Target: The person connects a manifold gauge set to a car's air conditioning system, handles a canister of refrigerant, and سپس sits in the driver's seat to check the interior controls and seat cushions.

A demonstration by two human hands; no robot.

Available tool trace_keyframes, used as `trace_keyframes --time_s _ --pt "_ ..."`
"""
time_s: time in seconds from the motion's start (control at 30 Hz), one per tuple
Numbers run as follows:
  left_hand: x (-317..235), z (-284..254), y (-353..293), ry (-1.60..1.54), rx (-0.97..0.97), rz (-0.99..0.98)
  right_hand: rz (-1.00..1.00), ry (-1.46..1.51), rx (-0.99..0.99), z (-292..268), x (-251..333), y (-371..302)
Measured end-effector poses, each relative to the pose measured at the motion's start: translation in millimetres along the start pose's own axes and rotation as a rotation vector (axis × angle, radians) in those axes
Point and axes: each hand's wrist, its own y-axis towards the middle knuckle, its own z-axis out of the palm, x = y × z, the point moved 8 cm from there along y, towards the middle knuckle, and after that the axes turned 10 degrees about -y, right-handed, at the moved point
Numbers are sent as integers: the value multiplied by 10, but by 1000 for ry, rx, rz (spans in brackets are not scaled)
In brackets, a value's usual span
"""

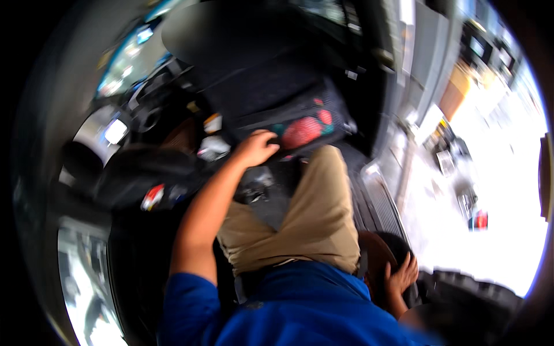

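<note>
My left hand [257,150] reaches forward to the lower left end of a mesh pocket [337,128] on the back of a black seat [259,81]. Its fingers are curled, with thumb and forefinger around something dark that blur hides. A red bundle with some green [303,132] shows through the mesh, just right of these fingers. Low on the right, my right hand [402,275] rests with fingers apart against a brown and black rounded surface [381,254] beside my hip.
I sit in a vehicle, knees close to the seat back. A ribbed door sill [384,202] runs along the right, with bright ground outside. Crumpled clear plastic [255,183] lies by my left knee. Black bags or cloth [153,173] with a red and white packet [152,197] are at left.
</note>
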Motion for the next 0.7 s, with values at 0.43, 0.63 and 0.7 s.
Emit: trace_keyframes --time_s 0.43,0.63,0.7 --pt "-612 229 -155 243 393 -52 4 88 -61 -225 9 -137" --pt "-946 243 408 296 455 73 105 64 -79 75 -52 -130" --pt "-920 230 577 268 473 38 119 169 -4 -17 -16 -86"
